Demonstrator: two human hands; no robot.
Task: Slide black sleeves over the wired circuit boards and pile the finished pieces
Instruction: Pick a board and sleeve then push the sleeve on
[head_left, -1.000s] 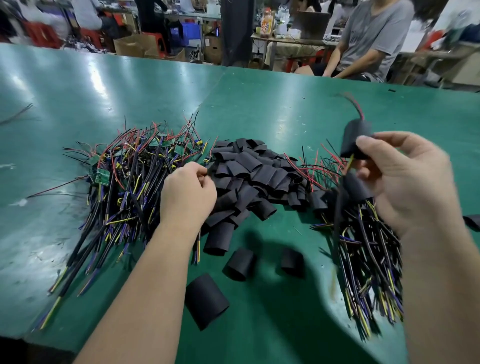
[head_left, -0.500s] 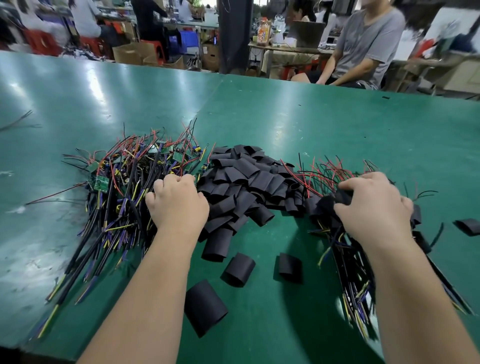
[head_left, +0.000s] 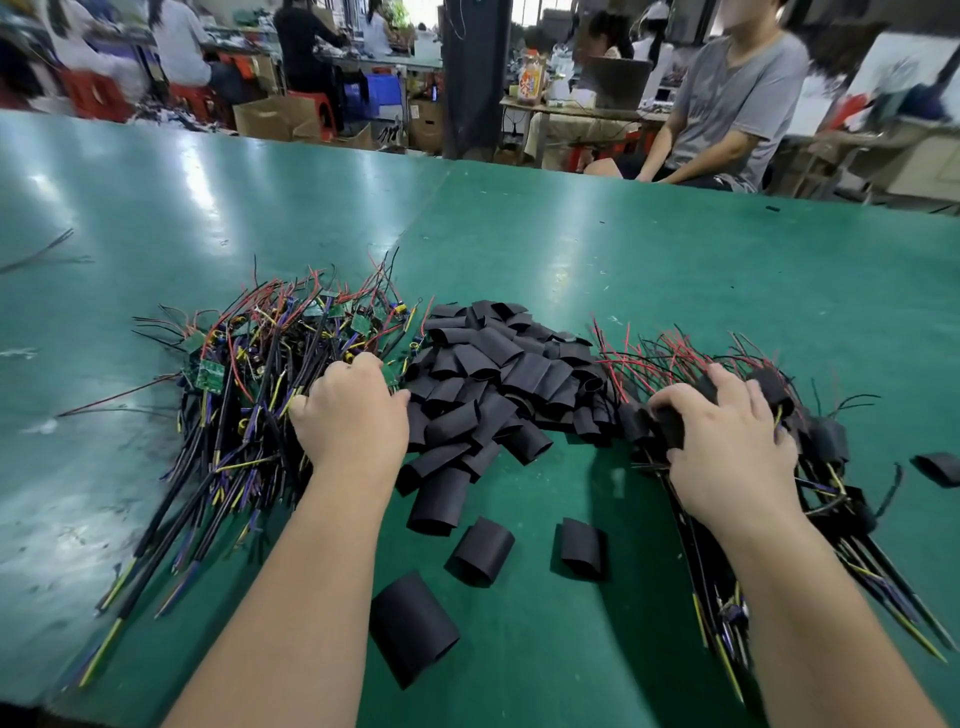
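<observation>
A tangle of bare wired circuit boards (head_left: 249, 374), green boards with red, black, yellow and purple leads, lies at the left. My left hand (head_left: 348, 415) is on its right edge, fingers curled down into the wires and gripping a piece there; the fingertips are hidden. A heap of black sleeves (head_left: 498, 374) sits in the middle. On the right lies the pile of sleeved pieces (head_left: 821, 441). My right hand (head_left: 727, 441) rests flat on it with fingers spread, the thumb against a black sleeved piece.
Three loose sleeves (head_left: 413, 626) (head_left: 480, 551) (head_left: 579, 545) lie near the front edge of the green table (head_left: 571, 249), and a stray sleeve (head_left: 937, 467) lies far right. A person in grey (head_left: 727, 104) sits beyond the far edge. Stray wires (head_left: 36, 254) lie far left.
My right hand, which held a sleeved piece up in the air, has come down onto the right pile and stays there. My left hand has shifted slightly on the bare-board pile.
</observation>
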